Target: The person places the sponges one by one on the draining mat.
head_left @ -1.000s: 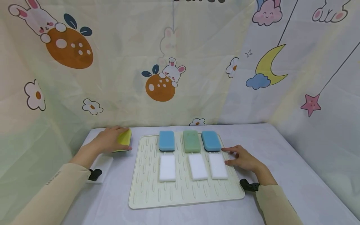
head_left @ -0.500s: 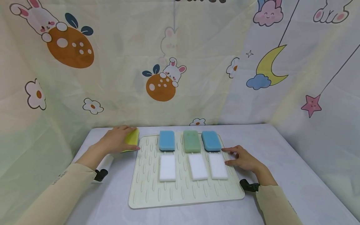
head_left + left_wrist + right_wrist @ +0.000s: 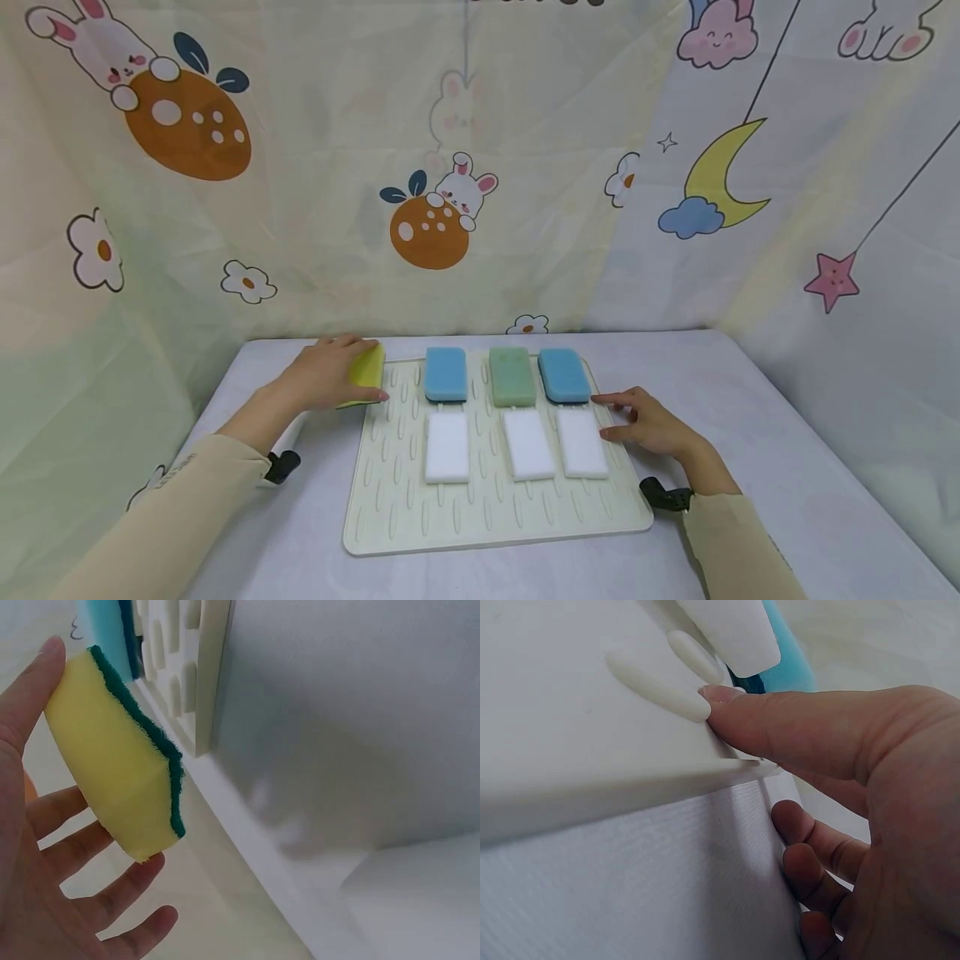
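My left hand (image 3: 321, 377) grips a yellow sponge (image 3: 112, 761) with a green scouring layer (image 3: 146, 724), thumb on one side and fingers on the other. In the head view it hangs at the far left corner of a cream ridged drying mat (image 3: 397, 517). On the mat's far part stand a blue sponge (image 3: 446, 374), a green sponge (image 3: 512, 377) and another blue sponge (image 3: 564, 375). Nearer lie three white sponges (image 3: 447, 448) in a row. My right hand (image 3: 652, 429) rests at the mat's right edge, thumb (image 3: 780, 724) on the ridged surface, forefinger beside the right blue sponge.
A white flat-sided object (image 3: 427, 892) sits on the table left of the mat, mostly hidden behind my left forearm in the head view. A cartoon-printed curtain (image 3: 322, 208) closes off the back and sides of the white-covered table (image 3: 795, 467).
The left hand has carried the yellow sponge rightward, from left of the mat to its far left corner. My right hand and the sponges on the mat have stayed put.
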`<state>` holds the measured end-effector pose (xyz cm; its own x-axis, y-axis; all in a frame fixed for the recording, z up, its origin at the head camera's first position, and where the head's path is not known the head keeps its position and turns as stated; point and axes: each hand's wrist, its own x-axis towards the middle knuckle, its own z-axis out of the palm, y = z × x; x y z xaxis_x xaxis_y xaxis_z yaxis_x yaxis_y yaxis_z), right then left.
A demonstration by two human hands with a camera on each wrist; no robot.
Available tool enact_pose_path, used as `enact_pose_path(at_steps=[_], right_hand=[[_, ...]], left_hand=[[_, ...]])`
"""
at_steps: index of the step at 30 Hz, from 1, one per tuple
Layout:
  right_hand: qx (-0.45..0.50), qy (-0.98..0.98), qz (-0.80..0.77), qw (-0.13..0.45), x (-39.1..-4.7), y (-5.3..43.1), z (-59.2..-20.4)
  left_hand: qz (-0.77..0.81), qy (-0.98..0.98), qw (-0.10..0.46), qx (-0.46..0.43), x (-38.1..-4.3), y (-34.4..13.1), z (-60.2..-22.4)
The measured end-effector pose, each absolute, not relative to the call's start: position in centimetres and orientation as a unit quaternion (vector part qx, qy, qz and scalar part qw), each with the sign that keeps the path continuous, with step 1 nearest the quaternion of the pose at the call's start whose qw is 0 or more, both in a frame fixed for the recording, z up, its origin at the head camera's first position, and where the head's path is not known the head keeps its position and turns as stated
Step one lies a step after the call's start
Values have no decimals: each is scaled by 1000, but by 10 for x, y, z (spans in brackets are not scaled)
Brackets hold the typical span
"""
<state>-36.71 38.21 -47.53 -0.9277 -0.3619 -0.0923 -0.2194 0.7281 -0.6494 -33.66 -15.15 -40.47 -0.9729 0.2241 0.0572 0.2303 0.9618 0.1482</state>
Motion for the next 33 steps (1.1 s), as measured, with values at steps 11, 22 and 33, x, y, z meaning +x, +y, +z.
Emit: enact_pose_path(at_steps=[11,22,33], right_hand=[[-159,921,-340,109,-367,383,-473],[-162,921,-338,107,-369,383,-474],[-161,916,-351,113,-367,382,-474]], left_hand=[[-64,-991,13,-116,-341,-135,-407],[-52,-990,-1,-129,-344,-121,-411],[-60,-988,-6,-140,-346,-107,-417]])
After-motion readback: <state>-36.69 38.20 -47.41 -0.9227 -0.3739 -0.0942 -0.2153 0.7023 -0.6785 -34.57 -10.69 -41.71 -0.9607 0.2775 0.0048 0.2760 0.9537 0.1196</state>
